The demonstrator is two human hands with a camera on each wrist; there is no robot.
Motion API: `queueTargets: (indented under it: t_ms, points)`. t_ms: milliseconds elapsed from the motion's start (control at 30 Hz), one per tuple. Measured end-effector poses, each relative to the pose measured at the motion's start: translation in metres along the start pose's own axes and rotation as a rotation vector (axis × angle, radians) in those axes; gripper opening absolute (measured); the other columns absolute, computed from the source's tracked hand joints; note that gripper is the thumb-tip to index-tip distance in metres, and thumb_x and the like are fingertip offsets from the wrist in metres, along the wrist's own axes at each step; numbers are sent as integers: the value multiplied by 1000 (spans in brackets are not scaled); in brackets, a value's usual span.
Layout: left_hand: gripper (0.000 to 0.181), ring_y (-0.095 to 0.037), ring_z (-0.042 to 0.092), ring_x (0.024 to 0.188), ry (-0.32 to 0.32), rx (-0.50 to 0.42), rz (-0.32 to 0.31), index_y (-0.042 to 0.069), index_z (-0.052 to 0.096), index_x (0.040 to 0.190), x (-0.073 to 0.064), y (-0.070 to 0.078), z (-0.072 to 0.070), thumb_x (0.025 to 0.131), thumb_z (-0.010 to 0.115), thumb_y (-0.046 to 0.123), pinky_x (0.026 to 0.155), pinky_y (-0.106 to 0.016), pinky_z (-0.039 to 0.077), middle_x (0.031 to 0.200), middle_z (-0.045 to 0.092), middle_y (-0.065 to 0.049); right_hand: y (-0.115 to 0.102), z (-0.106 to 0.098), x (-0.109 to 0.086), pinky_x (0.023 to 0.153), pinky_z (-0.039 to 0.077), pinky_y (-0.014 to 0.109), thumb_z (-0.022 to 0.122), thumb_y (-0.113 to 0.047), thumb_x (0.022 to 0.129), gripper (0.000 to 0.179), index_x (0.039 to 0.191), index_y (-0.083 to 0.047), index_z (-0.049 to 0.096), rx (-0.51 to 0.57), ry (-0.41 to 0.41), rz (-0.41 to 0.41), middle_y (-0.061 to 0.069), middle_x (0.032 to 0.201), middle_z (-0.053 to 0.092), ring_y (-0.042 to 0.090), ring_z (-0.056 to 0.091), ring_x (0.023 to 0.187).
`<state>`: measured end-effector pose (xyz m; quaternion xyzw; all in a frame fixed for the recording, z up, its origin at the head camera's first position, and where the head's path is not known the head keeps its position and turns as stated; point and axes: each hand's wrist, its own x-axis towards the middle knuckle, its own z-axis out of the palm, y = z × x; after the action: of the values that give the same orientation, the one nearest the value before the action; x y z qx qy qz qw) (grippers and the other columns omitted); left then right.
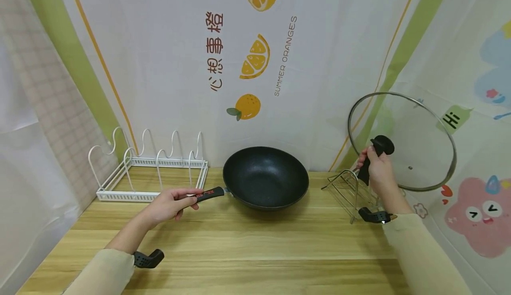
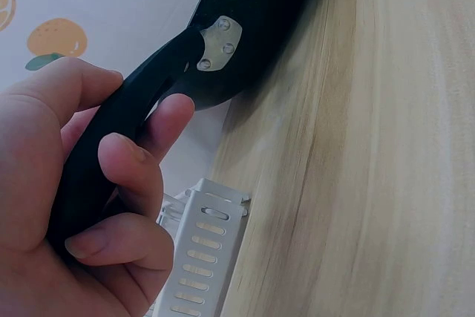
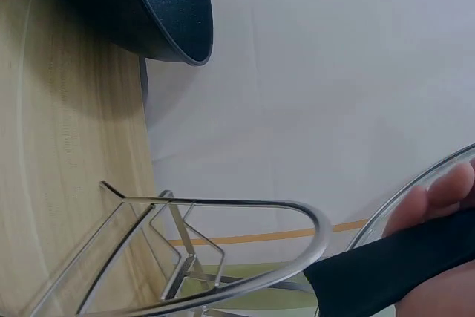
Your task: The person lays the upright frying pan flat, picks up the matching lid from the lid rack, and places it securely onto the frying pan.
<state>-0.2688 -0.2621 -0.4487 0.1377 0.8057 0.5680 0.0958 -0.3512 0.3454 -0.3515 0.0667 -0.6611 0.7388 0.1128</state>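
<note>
A black wok [image 1: 265, 177] sits near the back of the wooden table. Its long handle [image 2: 111, 120] points left, and my left hand [image 1: 171, 205] grips it with fingers curled round. On the right, my right hand [image 1: 379, 171] holds a large glass lid [image 1: 423, 153] by its black handle [image 1: 364, 171]. The lid is tilted almost upright, with its metal rim to the right of the hand. Just below it stands a metal wire rack [image 1: 347, 193]; in the right wrist view the lid handle's lower end is close to the rack's curved wire [image 3: 319, 235]. Whether they touch I cannot tell.
At the back left stands a white rack [image 1: 147, 195] with several wavy upright dividers. A printed curtain [image 1: 319, 64] hangs behind the table, and another cloth [image 1: 479, 153] with cartoon figures covers the right side. Bare wood table [image 1: 259, 250] lies in front of the wok.
</note>
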Motion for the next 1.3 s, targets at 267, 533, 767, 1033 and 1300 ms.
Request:
queueTargets:
  t_ms: [267,533,767,1033,1300]
  points:
    - [47,-8,50,55,1,1,-20,2,63,153,-1,1,1,110,68,19,53,-22,43,102,82,-7,-7,0,2,65,50,25,39,-31,120,31,101,-12,54,25,-7,-37,-5,78,58,11,52,66]
    - [47,-7,50,56,-5,1,-14,1,62,153,-1,3,1,110,67,20,52,-22,41,105,82,-12,-21,5,-2,59,37,30,41,-32,120,32,97,-12,52,51,12,-50,-5,73,54,12,43,61]
    - [46,-7,50,56,-3,17,-34,2,63,152,-2,3,1,111,67,22,53,-21,41,105,82,-10,-33,7,-5,58,30,34,42,-32,120,33,96,-12,53,70,-4,-49,-4,69,53,14,39,58]
    - [46,-7,49,57,-6,24,-24,1,63,152,-1,2,-1,111,67,21,53,-21,42,107,81,-17,-42,6,-11,59,21,38,41,-37,120,36,95,-14,53,49,-42,-38,-5,67,50,15,34,55]
    - [47,-7,49,56,0,27,-27,2,64,153,-1,2,0,111,67,22,52,-21,41,108,81,-17,-53,11,-19,56,22,36,46,-38,118,35,97,-13,57,48,-103,-23,-5,67,55,12,39,51]
